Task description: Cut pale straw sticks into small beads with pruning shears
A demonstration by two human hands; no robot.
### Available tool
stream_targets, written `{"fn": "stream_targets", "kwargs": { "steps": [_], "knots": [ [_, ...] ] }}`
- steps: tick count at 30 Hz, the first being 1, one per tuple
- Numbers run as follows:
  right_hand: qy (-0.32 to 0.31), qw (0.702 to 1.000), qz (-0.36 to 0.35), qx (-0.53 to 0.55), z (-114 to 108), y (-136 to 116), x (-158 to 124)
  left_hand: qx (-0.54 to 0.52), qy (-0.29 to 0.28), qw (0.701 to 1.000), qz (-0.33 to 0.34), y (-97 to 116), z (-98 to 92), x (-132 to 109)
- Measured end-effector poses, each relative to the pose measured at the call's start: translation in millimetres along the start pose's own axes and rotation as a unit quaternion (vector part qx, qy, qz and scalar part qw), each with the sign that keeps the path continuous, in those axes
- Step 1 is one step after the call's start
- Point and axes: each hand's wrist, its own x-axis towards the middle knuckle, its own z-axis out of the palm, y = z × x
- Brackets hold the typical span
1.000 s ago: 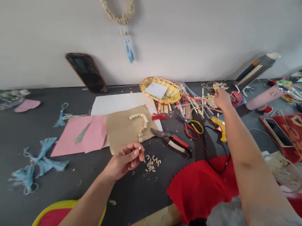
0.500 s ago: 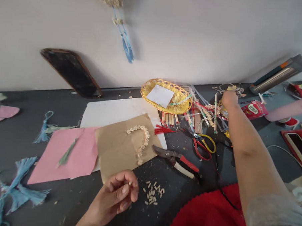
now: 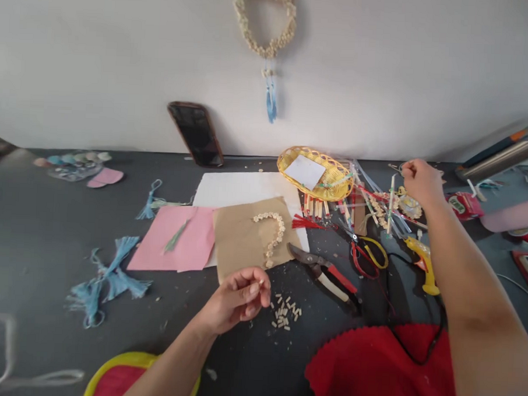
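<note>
My left hand [image 3: 241, 299] is closed in a pinch on a small pale bead, just above the dark table and left of a pile of short pale tube beads [image 3: 286, 313]. Stretched out to the far right, my right hand [image 3: 419, 177] has its fingers together at some wire and small pieces; what it grips is too small to tell. A curved strand of pale bead flowers [image 3: 276, 230] lies on brown paper [image 3: 236, 235]. Pruning shears [image 3: 324, 272] rest beside it. Under my right forearm sits a yellow glue gun [image 3: 425, 264].
Behind are a yellow basket [image 3: 334, 186], a phone [image 3: 197, 135] and a hanging beaded heart [image 3: 267, 51]. Scissors [image 3: 369, 252] lie right of centre. Pink paper [image 3: 175, 238] and blue tassels [image 3: 116, 273] are on the left, red cloth [image 3: 370, 366] in front.
The view has shifted, bringing the whole hanging heart and the glue gun into sight. My right hand is raised slightly off the items at the back right. My left hand keeps its pinch.
</note>
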Motion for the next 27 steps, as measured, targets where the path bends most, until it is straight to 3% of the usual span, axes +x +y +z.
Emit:
{"fn": "stream_targets", "kwargs": {
  "steps": [5, 8, 12, 15, 22, 27],
  "knots": [
    [-0.031, 0.992, -0.088, 0.084, -27, -53, -77, 0.000, 0.000, 1.000, 0.001, 0, 3.3, 5],
    [-0.102, 0.963, -0.184, 0.168, -34, -86, -138, 0.002, -0.008, 1.000, 0.005, 1, 6.9, 6],
    [-0.203, 0.903, -0.300, 0.229, -29, -124, -212, 0.002, -0.019, 1.000, 0.004, 1, 11.4, 7],
    [-0.208, 0.880, -0.345, 0.249, -14, -145, -250, -0.001, -0.020, 1.000, 0.009, 2, 14.1, 7],
    [-0.187, 0.898, -0.339, 0.211, 20, -163, -278, -0.005, -0.004, 0.999, 0.040, 3, 15.4, 6],
    [-0.182, 0.880, -0.314, 0.307, 32, -155, -277, 0.010, -0.012, 0.999, 0.044, 2, 12.7, 7]
  ]
}}
